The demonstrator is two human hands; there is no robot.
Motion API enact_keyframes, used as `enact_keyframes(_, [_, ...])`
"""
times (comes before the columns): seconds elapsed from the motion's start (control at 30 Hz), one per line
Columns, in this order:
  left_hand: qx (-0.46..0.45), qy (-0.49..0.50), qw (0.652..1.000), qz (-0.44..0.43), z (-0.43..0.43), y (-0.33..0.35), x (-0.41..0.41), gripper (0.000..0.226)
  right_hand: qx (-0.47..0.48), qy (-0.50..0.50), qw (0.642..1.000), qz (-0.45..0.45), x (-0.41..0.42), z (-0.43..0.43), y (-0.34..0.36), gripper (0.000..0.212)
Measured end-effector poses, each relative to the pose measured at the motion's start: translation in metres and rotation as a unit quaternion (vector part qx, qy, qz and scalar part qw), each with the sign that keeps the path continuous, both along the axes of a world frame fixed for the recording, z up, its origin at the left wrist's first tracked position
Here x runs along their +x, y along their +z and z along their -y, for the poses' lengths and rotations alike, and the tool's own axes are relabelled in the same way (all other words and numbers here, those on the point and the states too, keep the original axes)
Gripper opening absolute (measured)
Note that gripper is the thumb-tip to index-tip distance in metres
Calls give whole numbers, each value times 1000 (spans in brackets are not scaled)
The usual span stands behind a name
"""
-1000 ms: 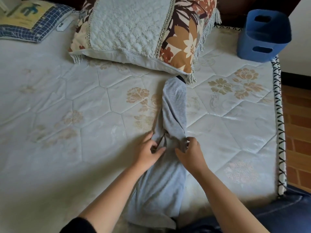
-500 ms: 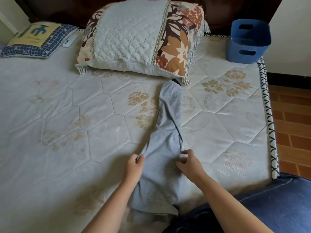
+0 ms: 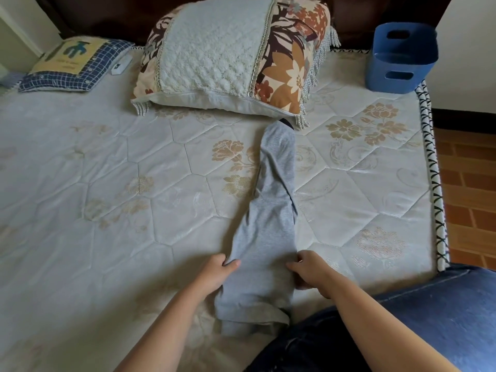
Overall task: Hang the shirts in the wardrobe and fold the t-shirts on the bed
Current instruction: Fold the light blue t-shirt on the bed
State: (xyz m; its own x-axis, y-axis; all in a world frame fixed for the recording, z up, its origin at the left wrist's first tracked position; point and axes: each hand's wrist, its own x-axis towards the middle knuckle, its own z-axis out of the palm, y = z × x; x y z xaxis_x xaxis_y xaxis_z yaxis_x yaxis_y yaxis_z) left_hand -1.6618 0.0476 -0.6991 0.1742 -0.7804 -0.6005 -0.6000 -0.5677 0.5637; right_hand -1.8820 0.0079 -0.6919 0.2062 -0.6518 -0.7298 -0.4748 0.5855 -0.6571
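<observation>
- Fingers of the left hand are curled, pinching the left edge of the grey t-shirt.
- Right hand: fingers curled too, pinching the shirt's right edge, level with the left hand.
- T-shirt lies as a long narrow strip on the mattress. Its near end is by the person's knee and its far end just beside the fringe of the floral pillow.
- Blue basket sits at the far right corner.
- Small checked cushion lies far left.

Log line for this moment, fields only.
step: folding t-shirt | left hand: grips its left edge | right hand: grips its right edge | t-shirt: narrow strip on bed
</observation>
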Motion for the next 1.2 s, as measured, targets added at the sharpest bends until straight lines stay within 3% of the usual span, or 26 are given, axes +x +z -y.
enact_keyframes(0.07, [13,-1,1000,8,-10,-5,5,42,23,8,1000,19,-2,-4,-2,14])
enact_keyframes(0.2, [70,4,996,-56,-24,-1,13,27,57,134,989,-22,0,-13,-5,27])
enact_keyframes(0.27, [97,-47,994,-11,-28,4,14,29,60,176,982,-41,2,-16,-4,34])
enact_keyframes(0.4, [135,-136,980,51,-35,15,11,33,96,146,985,-13,1,-19,-3,31])
enact_keyframes(0.57, [140,-90,986,1,-47,22,9,15,89,217,971,-52,1,-25,1,41])
enact_keyframes(0.77, [226,16,971,-81,-57,29,5,15,167,50,976,132,4,-24,6,16])
enact_keyframes(0.87, [223,0,969,-109,-57,33,1,24,176,25,967,182,3,-23,11,18])
enact_keyframes(0.93, [217,42,959,-175,-58,39,-6,29,169,19,964,207,0,-22,16,36])
enact_keyframes(1.03, [210,184,894,-352,-55,42,-20,48,153,12,955,255,-4,-20,25,54])
enact_keyframes(1.1, [201,244,847,-427,-52,47,-31,44,141,-7,949,282,-8,-18,31,54])
enact_keyframes(1.2, [183,262,843,-432,-48,58,-47,33,128,-62,947,287,-17,-16,40,40])
